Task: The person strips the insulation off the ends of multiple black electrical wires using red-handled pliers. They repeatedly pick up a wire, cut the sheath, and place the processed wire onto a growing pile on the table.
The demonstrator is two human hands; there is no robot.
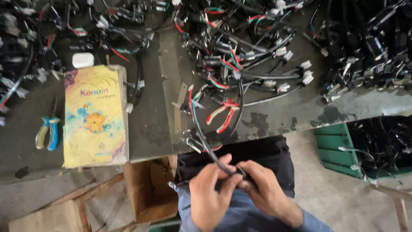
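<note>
Both hands meet over my lap, below the table edge. My left hand [210, 193] and my right hand [262, 189] pinch the end of a black sheathed cable [205, 144] between their fingertips. The cable runs up from my fingers onto the dark worktable [150, 124], where red, green and white wires [192, 101] fan out of it. Red-handled pliers [223, 116] lie on the table just above my hands. Exactly what sits at the cable's tip is hidden by my fingers.
Piles of black wire harnesses [244, 38] with white connectors cover the table's far half. A yellow book [95, 116], blue-handled pliers [47, 133] and a small white case [83, 60] lie left. A cardboard box [148, 189] stands below left, a green crate [334, 148] right.
</note>
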